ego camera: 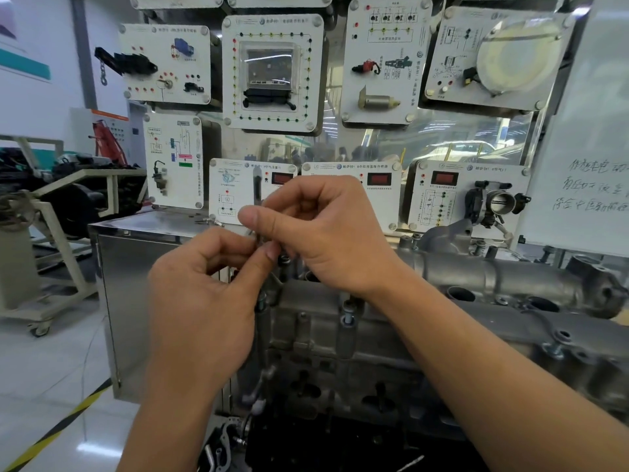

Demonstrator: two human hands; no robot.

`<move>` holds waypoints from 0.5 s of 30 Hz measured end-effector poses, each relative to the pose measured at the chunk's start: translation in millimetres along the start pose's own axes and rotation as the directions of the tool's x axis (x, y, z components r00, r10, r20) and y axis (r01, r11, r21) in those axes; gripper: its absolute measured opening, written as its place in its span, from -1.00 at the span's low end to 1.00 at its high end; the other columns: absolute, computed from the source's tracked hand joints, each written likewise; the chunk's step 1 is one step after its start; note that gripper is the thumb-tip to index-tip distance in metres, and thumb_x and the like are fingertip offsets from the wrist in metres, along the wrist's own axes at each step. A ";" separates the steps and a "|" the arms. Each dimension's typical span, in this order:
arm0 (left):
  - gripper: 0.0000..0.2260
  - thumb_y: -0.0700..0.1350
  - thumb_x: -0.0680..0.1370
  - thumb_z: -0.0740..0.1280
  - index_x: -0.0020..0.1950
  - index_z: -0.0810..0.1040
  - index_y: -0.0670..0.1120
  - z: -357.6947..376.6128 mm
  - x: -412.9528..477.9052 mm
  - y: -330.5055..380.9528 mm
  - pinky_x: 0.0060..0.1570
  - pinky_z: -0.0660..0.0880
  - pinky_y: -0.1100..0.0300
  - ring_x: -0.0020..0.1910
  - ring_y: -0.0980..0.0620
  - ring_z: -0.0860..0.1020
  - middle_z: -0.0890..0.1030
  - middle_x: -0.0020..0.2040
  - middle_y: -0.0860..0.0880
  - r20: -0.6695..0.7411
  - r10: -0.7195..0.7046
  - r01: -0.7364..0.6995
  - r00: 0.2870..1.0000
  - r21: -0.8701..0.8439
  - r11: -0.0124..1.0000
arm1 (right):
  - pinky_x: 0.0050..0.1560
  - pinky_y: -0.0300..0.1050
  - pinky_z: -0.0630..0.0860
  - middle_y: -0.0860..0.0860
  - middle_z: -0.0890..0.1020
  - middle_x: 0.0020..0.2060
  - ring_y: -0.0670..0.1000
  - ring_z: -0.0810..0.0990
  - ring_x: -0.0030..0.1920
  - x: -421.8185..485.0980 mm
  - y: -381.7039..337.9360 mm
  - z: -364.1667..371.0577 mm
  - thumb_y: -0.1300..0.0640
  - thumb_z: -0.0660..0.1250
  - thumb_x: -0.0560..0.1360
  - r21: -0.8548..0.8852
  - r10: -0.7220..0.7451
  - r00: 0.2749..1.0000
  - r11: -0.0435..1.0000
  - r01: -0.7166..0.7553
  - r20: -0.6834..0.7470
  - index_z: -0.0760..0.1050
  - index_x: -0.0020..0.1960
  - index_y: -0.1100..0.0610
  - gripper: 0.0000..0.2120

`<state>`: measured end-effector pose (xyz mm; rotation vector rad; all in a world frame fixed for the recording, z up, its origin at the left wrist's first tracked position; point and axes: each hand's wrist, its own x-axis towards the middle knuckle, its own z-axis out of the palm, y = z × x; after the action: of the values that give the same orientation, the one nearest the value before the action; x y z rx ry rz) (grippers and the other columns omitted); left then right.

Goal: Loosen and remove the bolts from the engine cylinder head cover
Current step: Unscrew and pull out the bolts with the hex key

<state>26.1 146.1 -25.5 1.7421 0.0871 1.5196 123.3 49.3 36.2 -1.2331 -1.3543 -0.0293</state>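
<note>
Pinching a slim dark shaft with both hands, held up above the left end of the engine cylinder head cover. Cannot tell whether bolt or tool, with most of it hidden by fingers. Gripping low with the left hand: fingers curled in, thumb tip pressed to the shaft's side. Gripping higher with the right hand: fingers folded tight, thumb stretched leftward across the top. Close together, knuckles nearly meeting, both forearms reaching in from the bottom edge.

Beneath the hands, on the grey cast cover: a dark bolt head just under the left thumb tip. Nearer the middle, a bolt with a washer, upright and standing proud of its boss. Well off to the right, a second bolt, also raised from its hole.

Behind the engine, a wall of white training panels studded with sockets and small parts, with a throttle body mounted on the lower right one. To the right of that, a whiteboard bearing handwriting. Beside the engine on the left, a stainless steel cabinet. Further left, a cream engine stand on castors. Across the floor at lower left, yellow-and-black tape.
</note>
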 end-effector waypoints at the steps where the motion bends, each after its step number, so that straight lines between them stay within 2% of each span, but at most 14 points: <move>1: -0.91 -0.05 0.46 0.49 -0.22 0.63 0.11 0.2 -0.1 -0.6 -0.26 0.60 0.19 -0.30 0.15 0.66 0.68 -0.29 0.17 -0.009 -0.011 0.011 1.000 -0.001 1.000 | -0.48 -0.38 0.38 -0.02 0.58 -0.49 -0.19 0.48 -0.54 0.1 0.5 0.5 0.33 0.50 0.45 0.006 -0.003 1.000 1.000 0.003 0.004 0.59 -0.18 0.37 -0.88; 5: -0.92 0.00 0.44 0.49 -0.21 0.63 0.06 0.4 -0.5 -1.1 -0.22 0.60 0.07 -0.27 0.12 0.66 0.68 -0.28 0.12 -0.004 -0.055 0.055 0.998 -0.036 0.998 | -0.41 -0.31 0.47 0.09 0.61 -0.42 -0.10 0.53 -0.45 -0.4 0.2 2.7 0.31 0.46 0.49 -0.038 -0.006 1.000 0.999 0.007 0.021 0.59 -0.18 0.26 -0.90; 8: -0.95 -0.01 0.53 0.40 -0.08 0.66 0.14 -2.3 0.2 0.2 -0.10 0.61 0.07 -0.15 0.17 0.68 0.71 -0.18 0.17 0.097 -0.042 0.047 0.994 -0.047 0.998 | -0.33 -0.27 0.50 0.06 0.61 -0.37 -0.08 0.54 -0.38 0.1 -1.0 3.2 0.28 0.42 0.54 -0.106 -0.001 1.000 0.994 0.004 0.028 0.60 -0.15 0.18 -0.91; 10: -0.84 -0.04 0.63 0.32 0.03 0.63 0.23 -4.9 0.5 3.0 -0.06 0.59 0.16 -0.05 0.20 0.66 0.70 -0.09 0.24 0.173 0.016 -0.015 0.985 -0.008 1.000 | -0.31 -0.26 0.47 -0.02 0.57 -0.39 -0.12 0.49 -0.37 0.0 -1.4 3.4 0.26 0.38 0.57 -0.143 0.012 0.999 0.990 -0.005 0.051 0.62 -0.09 0.21 -0.91; 13: -0.78 -0.03 0.61 0.23 0.05 0.57 0.31 -6.7 1.0 6.5 -0.11 0.58 0.26 -0.03 0.19 0.64 0.67 -0.06 0.28 0.215 0.073 -0.087 0.974 0.052 0.995 | -0.26 -0.15 0.52 -0.09 0.53 -0.44 -0.12 0.46 -0.38 -0.6 -0.7 2.5 0.26 0.34 0.60 -0.112 0.056 0.997 0.993 -0.049 0.055 0.64 -0.02 0.28 -0.88; 15: -0.77 -0.05 0.63 0.29 0.06 0.56 0.32 -6.2 0.5 7.1 -0.10 0.53 0.44 -0.03 0.29 0.63 0.66 -0.06 0.35 0.188 0.088 -0.101 0.978 0.062 0.993 | -0.29 -0.08 0.54 0.09 0.57 -0.44 -0.01 0.50 -0.40 -0.9 -2.0 2.0 0.24 0.38 0.57 -0.080 0.061 0.996 0.995 -0.056 0.058 0.64 -0.03 0.31 -0.88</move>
<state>17.8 144.8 -21.1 1.9608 -0.0381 1.4289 120.4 49.3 36.3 -1.3487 -1.3796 -0.0037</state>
